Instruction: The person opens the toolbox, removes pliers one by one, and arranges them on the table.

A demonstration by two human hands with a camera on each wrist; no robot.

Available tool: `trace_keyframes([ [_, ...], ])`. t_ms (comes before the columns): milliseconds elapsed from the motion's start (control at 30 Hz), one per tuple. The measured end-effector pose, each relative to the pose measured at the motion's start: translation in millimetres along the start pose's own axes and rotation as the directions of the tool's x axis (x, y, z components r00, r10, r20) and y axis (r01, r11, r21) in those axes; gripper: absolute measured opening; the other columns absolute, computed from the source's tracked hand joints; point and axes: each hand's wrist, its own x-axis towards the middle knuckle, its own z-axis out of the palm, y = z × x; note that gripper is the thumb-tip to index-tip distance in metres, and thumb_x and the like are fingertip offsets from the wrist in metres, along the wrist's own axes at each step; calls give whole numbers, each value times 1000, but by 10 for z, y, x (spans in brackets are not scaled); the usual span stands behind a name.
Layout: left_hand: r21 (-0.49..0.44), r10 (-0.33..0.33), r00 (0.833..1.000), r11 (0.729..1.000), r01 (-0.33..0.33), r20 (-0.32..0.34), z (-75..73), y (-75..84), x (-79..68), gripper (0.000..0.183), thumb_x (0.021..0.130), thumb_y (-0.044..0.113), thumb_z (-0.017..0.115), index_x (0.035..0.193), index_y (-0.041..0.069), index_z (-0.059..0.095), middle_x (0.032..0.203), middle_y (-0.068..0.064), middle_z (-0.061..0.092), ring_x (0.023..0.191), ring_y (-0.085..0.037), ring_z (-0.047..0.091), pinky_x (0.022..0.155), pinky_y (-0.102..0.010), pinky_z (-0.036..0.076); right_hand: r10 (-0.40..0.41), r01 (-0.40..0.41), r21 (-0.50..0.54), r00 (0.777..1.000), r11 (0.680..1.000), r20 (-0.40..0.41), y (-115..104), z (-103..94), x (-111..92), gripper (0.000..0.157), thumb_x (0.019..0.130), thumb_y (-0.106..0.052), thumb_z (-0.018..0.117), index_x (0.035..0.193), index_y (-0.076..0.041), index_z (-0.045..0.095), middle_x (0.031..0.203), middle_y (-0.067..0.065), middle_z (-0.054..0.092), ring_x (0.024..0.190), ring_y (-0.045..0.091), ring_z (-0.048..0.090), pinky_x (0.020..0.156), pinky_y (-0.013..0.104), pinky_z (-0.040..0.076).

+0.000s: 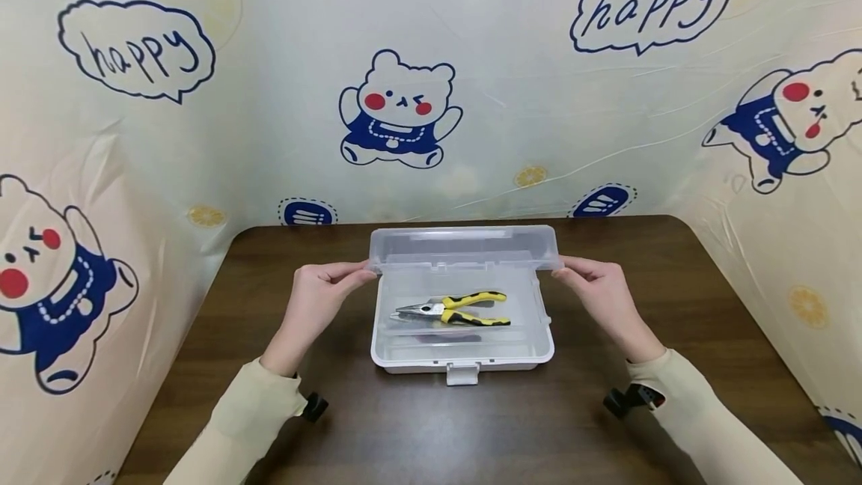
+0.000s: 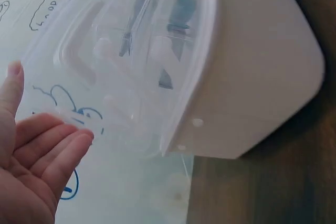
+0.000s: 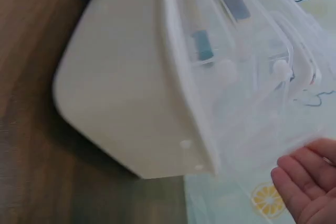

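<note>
A white plastic toolbox (image 1: 380, 335) stands on the table, its clear lid (image 1: 465, 242) swung up at the back. Inside lies a pair of long-nose pliers (image 1: 441, 308) with yellow-and-black handles, jaws toward the left. My left hand (image 1: 316, 302) is at the lid's left corner; in the left wrist view its fingers (image 2: 68, 153) are straight and the thumb stands apart from them. At the opposite corner is my right hand (image 1: 599, 294), its extended fingers (image 3: 296, 174) against the lid's edge in the right wrist view. Its thumb is hidden there.
The front latch (image 1: 462, 374) hangs down over the near edge. Brown wooden table (image 1: 269, 425) surrounds the box. A printed curtain (image 1: 525, 111) with bears and speech bubbles encloses the back and both sides.
</note>
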Motion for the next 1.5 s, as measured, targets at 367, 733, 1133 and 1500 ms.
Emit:
trace_keyframes([
  [367,-39,-55,993,998,52,-105,42,97,208,47,95,48,75,102,2,83,96,-15,79,82,-28,79,88,-43,61,55,-38,169,994,985,-92,65,117,196,32,104,-21,67,115,8,76,103,18,78,89,10,77,89,16,55],
  [733,17,33,994,999,-31,-105,111,-19,352,32,103,29,68,122,5,78,116,-14,77,106,-31,75,92,-45,59,-24,33,144,998,989,-63,201,198,342,34,102,-19,70,132,-4,72,128,18,71,104,-4,69,93,13,51],
  [1133,-64,131,987,990,-126,89,302,-346,282,47,111,7,47,158,8,44,152,-17,53,133,-34,58,104,-40,50,-194,144,266,966,953,173,460,265,332,47,110,2,39,156,9,36,159,31,38,132,0,52,103,21,48],
  [1500,-15,114,966,993,-113,230,366,-511,198,52,109,2,48,159,-3,35,158,-21,44,142,-34,48,112,-49,42,-159,128,145,962,981,222,614,319,275,50,110,0,42,158,7,33,161,27,36,141,12,46,107,8,35],
])
